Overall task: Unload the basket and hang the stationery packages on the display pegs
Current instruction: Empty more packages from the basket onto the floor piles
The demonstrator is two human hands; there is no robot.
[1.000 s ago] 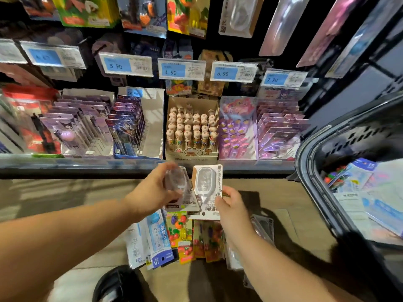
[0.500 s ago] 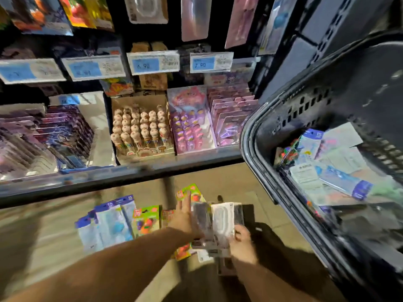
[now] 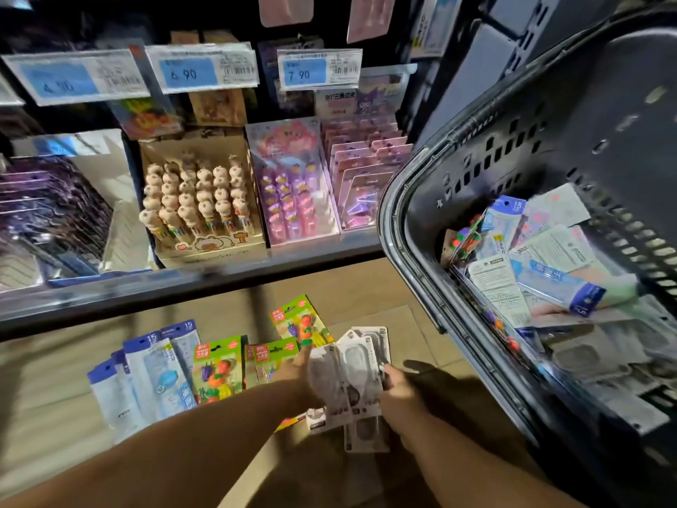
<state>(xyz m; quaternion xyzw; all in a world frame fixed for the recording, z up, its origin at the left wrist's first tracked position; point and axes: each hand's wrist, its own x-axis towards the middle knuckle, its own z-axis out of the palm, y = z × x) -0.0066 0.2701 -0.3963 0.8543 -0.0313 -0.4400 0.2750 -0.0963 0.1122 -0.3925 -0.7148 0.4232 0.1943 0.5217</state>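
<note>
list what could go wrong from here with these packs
Both the left hand and right hand hold a loose fan of white blister packs; one might slip out. The blue packs and green fruit packs lie on the floor, where they could get stepped on. The basket looks tilted, so its contents may slide.

Below you: tan tiled floor (image 3: 366, 295). On it, far left, fanned blue-topped packs (image 3: 154, 375) marked 15; just right of those, green fruit-eraser packs (image 3: 218, 368), edges overlapping. Near right, white blister packs (image 3: 366, 432) stacked, lowest flat on tile.

Ahead of you: grey shelf (image 3: 219, 276). Left to right on it: tray of purple carded packs (image 3: 55, 207), tan box of character pens (image 3: 205, 247), pink display box (image 3: 289, 199), pink carded packs (image 3: 362, 177), side by side.
</note>
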